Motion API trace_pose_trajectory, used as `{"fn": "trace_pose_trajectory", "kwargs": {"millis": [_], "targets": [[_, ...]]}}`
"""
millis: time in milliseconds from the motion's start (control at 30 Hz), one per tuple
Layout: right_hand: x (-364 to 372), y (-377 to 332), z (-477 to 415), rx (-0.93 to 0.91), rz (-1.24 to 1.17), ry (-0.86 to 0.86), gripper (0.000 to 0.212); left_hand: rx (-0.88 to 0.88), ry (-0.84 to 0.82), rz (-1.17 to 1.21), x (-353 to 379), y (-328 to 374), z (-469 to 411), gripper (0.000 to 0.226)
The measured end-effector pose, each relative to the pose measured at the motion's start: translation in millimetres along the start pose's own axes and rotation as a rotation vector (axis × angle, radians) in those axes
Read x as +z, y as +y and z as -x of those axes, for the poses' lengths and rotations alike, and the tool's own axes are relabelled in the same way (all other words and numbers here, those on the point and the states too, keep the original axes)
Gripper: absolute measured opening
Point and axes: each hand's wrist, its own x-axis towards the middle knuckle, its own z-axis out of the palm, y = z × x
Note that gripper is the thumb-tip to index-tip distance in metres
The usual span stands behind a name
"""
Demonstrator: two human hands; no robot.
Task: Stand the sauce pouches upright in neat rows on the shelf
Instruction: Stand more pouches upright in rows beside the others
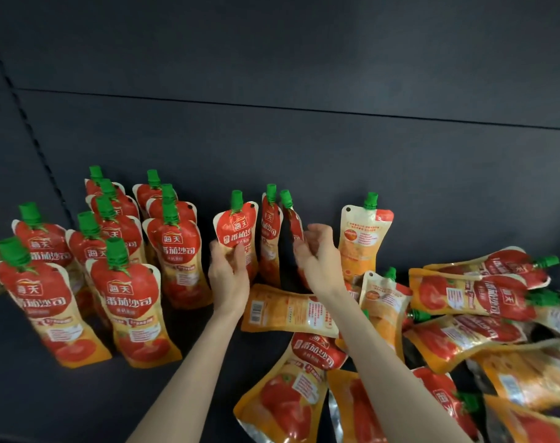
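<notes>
Left hand (228,278) is gripping a pouch (237,228) low on its body, fingers curling round the left edge and the thumb (240,258) pressing across the front, and that pouch is standing upright, green cap on top, label facing us, near the middle of the shelf (32,394). Right hand (320,260) is hovering just to the right with its fingers (317,233) loosely spread and a little bent, holding nothing; it is blurring, and whether the fingertips are touching the edge-on pouch (294,223) just beside them, I cannot tell. Between the two hands the next pouch (270,238) is standing upright, turned partly sideways, close against the edge-on one. Further right a reversed pouch (360,241) is standing with its orange back showing. Over on the left the rows (119,282) are standing tidy, caps up, red labels facing forward, several deep towards the back wall (304,59). On the right the pile (464,314) is lying in a jumble, pouches on their sides and overlapping, caps pointing right. A flat pouch (285,310) is lying barcode up between the two forearms, its right end passing under the right wrist.
</notes>
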Motion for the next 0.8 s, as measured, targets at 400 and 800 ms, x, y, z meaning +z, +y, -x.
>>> {"fn": "trace_pose_trajectory", "kwargs": {"millis": [400,800], "targets": [[-2.1,9.2,-14.3,0.079,-0.061,0.128,0.015,0.02,-0.053,0.03,9.6,-18.0,-32.1,0.052],[-7.3,10.4,-23.6,0.063,0.09,-0.019,0.044,0.024,-0.038,0.024,11.1,-27.3,-39.9,0.055]]}}
